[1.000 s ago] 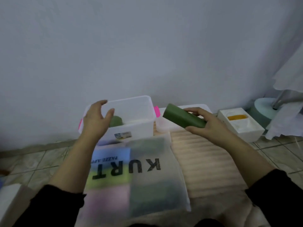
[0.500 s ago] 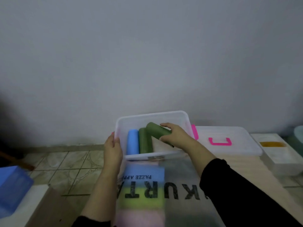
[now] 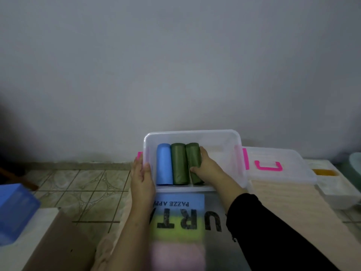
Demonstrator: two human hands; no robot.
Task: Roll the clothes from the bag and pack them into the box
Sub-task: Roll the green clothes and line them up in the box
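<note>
Against the wall, a clear box (image 3: pixel 192 133) is sitting on the floor, holding three rolls side by side at its left end: a blue roll (image 3: pixel 164 164), a green roll (image 3: pixel 179 163) and a second green roll (image 3: pixel 193 156). The right hand (image 3: pixel 207 167) is reaching into the box, fingers curled round the second green roll. The left hand (image 3: pixel 142 177) is gripping the box's left wall, thumb seemingly hooked inside. Just before the box, the bag (image 3: pixel 176 227) is lying flat, folded clothes showing through it. A lid (image 3: pixel 281 167) is lying right of the box.
</note>
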